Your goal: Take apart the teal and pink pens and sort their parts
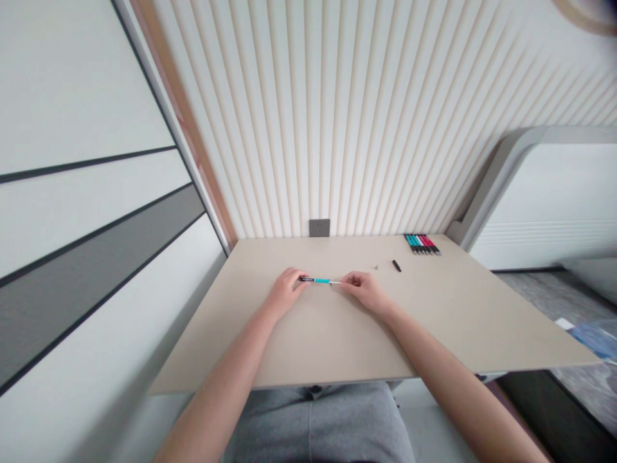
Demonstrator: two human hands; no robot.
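A teal pen (320,280) is held level just above the beige table (434,321), between both hands. My left hand (285,290) pinches its dark left end. My right hand (362,289) pinches a thin white piece sticking out of the pen's right end. A small black cap (396,265) lies on the table to the right of my right hand, with a tiny pale bit (376,267) beside it.
Several pens, teal, red and black, lie side by side in a row (422,244) at the table's back right. A grey wall socket (319,227) sits at the back edge. A white cabinet (544,199) stands to the right, slatted wall behind.
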